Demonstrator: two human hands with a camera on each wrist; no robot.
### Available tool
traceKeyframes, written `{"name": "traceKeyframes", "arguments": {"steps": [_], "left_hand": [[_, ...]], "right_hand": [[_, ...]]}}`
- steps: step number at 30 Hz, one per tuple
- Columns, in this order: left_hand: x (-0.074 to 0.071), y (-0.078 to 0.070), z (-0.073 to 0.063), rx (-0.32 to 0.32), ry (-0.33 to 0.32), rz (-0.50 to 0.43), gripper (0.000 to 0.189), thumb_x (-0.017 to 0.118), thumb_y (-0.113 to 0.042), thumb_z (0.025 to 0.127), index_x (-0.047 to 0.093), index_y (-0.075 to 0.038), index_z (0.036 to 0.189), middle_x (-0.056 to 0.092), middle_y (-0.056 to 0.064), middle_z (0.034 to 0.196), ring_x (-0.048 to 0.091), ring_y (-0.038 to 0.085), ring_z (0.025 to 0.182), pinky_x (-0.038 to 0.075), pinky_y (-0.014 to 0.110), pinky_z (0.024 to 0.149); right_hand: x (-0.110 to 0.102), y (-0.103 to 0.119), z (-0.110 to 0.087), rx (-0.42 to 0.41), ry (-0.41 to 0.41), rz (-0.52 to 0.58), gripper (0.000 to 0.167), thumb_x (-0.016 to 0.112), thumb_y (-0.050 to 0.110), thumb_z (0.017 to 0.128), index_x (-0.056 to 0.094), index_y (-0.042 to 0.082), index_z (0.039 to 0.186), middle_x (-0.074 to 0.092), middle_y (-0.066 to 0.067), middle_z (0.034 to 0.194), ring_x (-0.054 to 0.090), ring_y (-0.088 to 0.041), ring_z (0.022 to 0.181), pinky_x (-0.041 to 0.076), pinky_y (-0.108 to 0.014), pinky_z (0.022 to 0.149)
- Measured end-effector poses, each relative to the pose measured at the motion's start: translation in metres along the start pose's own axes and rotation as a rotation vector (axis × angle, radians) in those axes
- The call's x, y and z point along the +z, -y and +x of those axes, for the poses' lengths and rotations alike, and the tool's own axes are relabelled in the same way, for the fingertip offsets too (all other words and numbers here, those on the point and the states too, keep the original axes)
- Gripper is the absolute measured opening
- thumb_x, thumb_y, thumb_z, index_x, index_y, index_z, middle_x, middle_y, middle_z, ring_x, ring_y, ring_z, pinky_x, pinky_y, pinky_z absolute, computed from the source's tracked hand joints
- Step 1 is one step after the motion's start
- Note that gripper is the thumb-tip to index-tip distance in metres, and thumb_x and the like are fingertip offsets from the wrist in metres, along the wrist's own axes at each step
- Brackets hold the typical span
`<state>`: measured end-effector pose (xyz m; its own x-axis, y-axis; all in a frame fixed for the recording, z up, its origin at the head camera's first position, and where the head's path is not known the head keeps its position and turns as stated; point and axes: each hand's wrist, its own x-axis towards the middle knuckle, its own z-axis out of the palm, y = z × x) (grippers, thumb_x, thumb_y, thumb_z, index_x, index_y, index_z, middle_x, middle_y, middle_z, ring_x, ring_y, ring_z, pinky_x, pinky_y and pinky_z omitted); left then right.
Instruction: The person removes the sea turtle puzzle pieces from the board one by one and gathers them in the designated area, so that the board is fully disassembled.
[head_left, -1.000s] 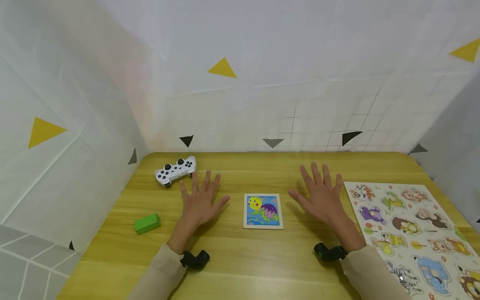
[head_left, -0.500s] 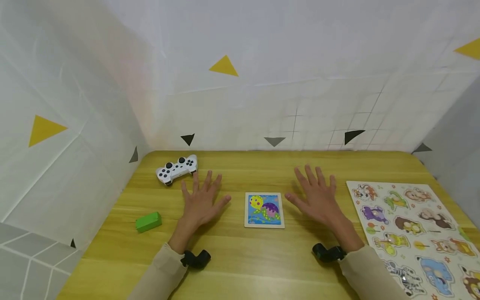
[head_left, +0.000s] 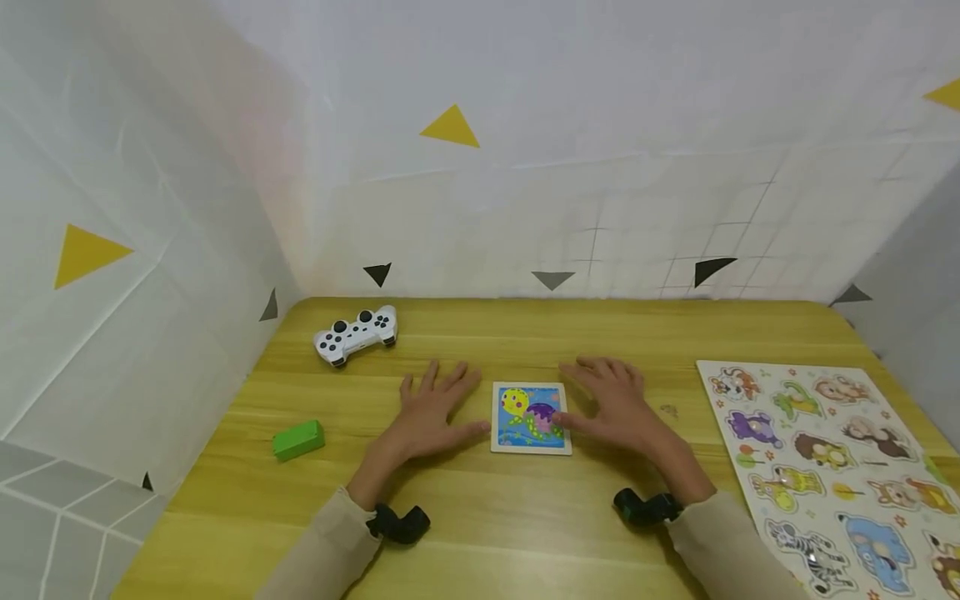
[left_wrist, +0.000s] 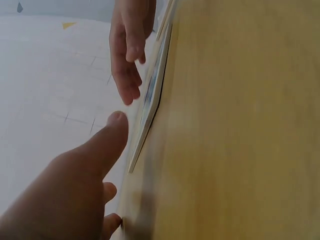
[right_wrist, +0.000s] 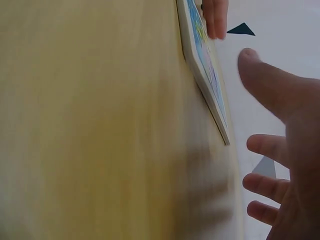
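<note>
A small square turtle puzzle (head_left: pixel 525 442) with a pale wooden frame lies flat on the table between both hands. At its left edge is my left hand (head_left: pixel 431 417), fingers spread and thumb pointing at the frame. My right hand (head_left: pixel 611 408) hovers at the right side, its thumb overlapping the purple shell in the head view. From the right wrist, a gap shows between the right thumb (right_wrist: pixel 265 80) and the puzzle (right_wrist: pixel 202 62). In the left wrist view the left thumb (left_wrist: pixel 107 142) reaches toward the frame's near corner. Neither hand grips anything.
A white game controller (head_left: pixel 356 333) lies at the back left, and a green block (head_left: pixel 298 440) sits nearer on the left. On the right lies a large animal puzzle board (head_left: pixel 817 433). White sheeting (head_left: pixel 525 208) hangs behind the wooden table (head_left: pixel 510 525).
Both hands have moved inward from either side to the turtle puzzle. The right hand has turned its fingers toward the left. The puzzle itself stays where it was.
</note>
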<state>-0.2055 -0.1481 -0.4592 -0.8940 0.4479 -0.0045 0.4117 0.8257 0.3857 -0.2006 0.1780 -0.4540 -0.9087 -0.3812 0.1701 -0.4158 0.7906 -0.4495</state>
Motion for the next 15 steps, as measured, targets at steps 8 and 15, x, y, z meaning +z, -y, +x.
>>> {"name": "traceKeyframes", "arguments": {"steps": [8, 15], "left_hand": [[0.011, -0.007, 0.002, 0.098, -0.002, -0.031, 0.098, 0.059, -0.085, 0.078, 0.032, -0.038, 0.159, 0.024, -0.008, 0.17, 0.003, 0.039, 0.159, -0.003, 0.071, 0.117], [0.016, -0.009, 0.004, 0.157, -0.024, -0.002, 0.083, 0.059, -0.079, 0.084, 0.043, -0.037, 0.154, 0.029, -0.01, 0.168, 0.009, 0.037, 0.159, 0.002, 0.068, 0.118]], "right_hand": [[0.004, 0.006, 0.002, -0.008, 0.018, 0.025, 0.078, 0.079, 0.056, 0.082, 0.057, 0.016, 0.145, 0.046, -0.021, 0.153, 0.033, -0.045, 0.141, 0.015, -0.068, 0.11], [0.009, 0.003, 0.003, -0.002, 0.036, 0.03, 0.074, 0.078, 0.055, 0.083, 0.059, 0.015, 0.142, 0.046, -0.02, 0.153, 0.032, -0.044, 0.141, 0.017, -0.066, 0.109]]}}
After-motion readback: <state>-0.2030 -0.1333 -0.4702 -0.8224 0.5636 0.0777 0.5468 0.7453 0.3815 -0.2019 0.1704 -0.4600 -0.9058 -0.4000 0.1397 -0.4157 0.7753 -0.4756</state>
